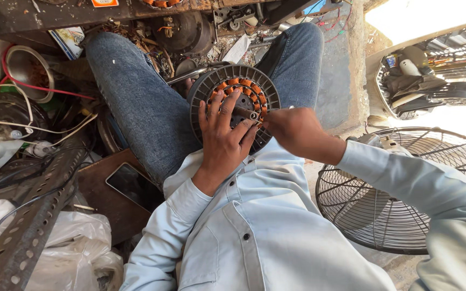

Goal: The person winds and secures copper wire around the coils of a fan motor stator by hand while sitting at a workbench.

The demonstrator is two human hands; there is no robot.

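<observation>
Resting on the person's lap, a round grey motor housing [234, 108] contains a ring of copper coils [242, 88]. Left hand [223, 137] lies spread open across it; right hand [292, 129] pinches shut at the central shaft [246, 113]. A metal bowl [28, 70] sits left, its contents unclear.

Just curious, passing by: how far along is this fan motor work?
Done: the motor is out, its copper coils bared, the fan guard lying aside. In hand: left hand steadies it, right hand works at its hub. Left: it is not yet closed up or refitted.

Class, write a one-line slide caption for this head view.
Left hand steadies a fan motor on the lap; right hand works beside it.
</observation>
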